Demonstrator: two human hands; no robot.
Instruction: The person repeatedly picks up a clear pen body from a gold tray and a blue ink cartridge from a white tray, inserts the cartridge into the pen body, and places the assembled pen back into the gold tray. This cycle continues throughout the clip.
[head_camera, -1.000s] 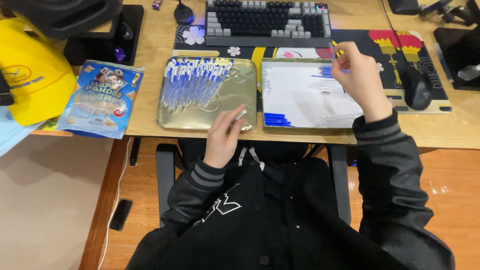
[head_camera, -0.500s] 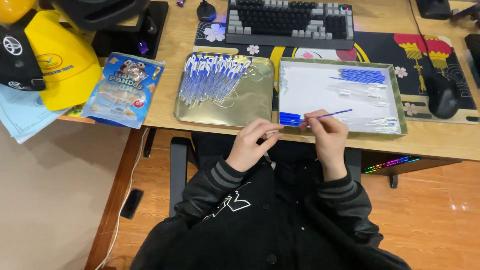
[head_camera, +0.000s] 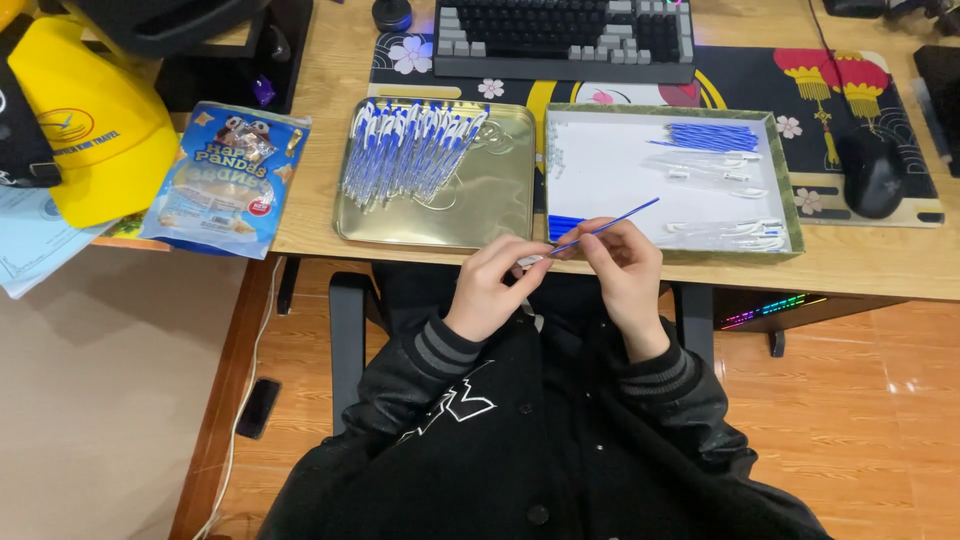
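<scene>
Right hand (head_camera: 622, 268) pinching thin blue refill (head_camera: 610, 227), just off desk (head_camera: 310, 210) front edge. Left hand (head_camera: 492, 282) fingers closed on small clear part (head_camera: 530, 261), probably pen barrel; blurry.

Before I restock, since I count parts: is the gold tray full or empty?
Partly full: the gold tray holds blue-and-white pens across its far left; the rest is bare.

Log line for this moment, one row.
left hand: pinches clear pen barrel | right hand: holds blue refill at barrel | gold tray: assembled pens
</scene>
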